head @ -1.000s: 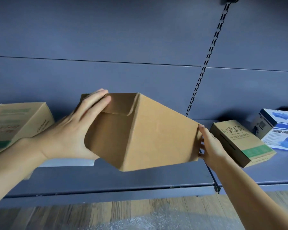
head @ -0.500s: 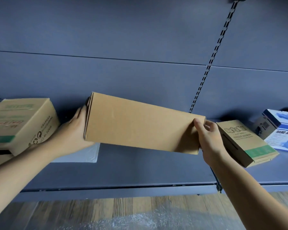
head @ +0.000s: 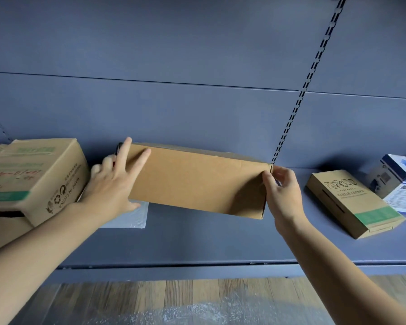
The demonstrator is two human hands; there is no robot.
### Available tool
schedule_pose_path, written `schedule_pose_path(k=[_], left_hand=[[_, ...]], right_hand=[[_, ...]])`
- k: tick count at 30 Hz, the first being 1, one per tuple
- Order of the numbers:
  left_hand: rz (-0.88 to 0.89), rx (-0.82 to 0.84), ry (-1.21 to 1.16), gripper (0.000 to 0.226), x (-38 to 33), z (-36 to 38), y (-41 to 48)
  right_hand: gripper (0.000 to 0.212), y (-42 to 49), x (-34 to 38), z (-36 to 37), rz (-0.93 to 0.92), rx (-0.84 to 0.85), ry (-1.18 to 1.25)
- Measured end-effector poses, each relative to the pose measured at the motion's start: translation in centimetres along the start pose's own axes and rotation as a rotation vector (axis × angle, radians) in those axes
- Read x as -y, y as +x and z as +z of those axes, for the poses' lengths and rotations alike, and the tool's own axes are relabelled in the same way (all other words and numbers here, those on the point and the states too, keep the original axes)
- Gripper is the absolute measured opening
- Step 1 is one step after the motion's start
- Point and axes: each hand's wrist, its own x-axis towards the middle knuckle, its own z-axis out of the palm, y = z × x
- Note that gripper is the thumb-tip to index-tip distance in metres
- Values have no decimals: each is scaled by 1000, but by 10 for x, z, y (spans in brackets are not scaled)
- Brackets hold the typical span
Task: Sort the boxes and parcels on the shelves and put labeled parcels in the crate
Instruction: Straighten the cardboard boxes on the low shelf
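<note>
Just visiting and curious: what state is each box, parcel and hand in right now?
Plain brown box: closed, tilted, held between both hands.
Left hand: straight fingers pressing its left end.
Right hand: fingers pinching its right edge.
Printed carton: closed, atop a lower carton.
Green-striped box: closed, lying on the shelf.
Blue-and-white box: on the shelf, partly out of view.
White parcel: flat on the shelf.

Five boxes (head: 33, 179) (head: 7, 231) (head: 197, 184) (head: 354, 205) (head: 403, 184), one parcel (head: 127, 216), two hands (head: 113, 184) (head: 284, 195)

Left: printed carton (head: 33, 174) walls off that end of the shelf (head: 220, 245).
Middle: plain box (head: 197, 181) fills the back; front strip open.
Right: flat box (head: 352, 202) narrows the gap.
</note>
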Motion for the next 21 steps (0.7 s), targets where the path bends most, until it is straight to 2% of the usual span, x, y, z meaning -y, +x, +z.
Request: schedule_pose_path(k=[2, 5, 11, 16, 19, 21], left_hand=[[-18, -34, 119, 154, -8, 11, 3], [79, -124, 204, 154, -23, 20, 9], [272, -199, 168, 159, -75, 23, 24], [434, -297, 95, 141, -103, 12, 32], [454, -322, 12, 130, -94, 4, 31], [458, -352, -63, 123, -75, 0, 28]], right_hand=[[18, 0, 1, 0, 1, -16, 12], [19, -1, 5, 2, 5, -33, 16], [10, -6, 13, 6, -10, -40, 15], [20, -19, 19, 4, -43, 71, 80], [27, -15, 28, -6, -119, 144, 114], [28, -8, 30, -10, -140, 134, 116]])
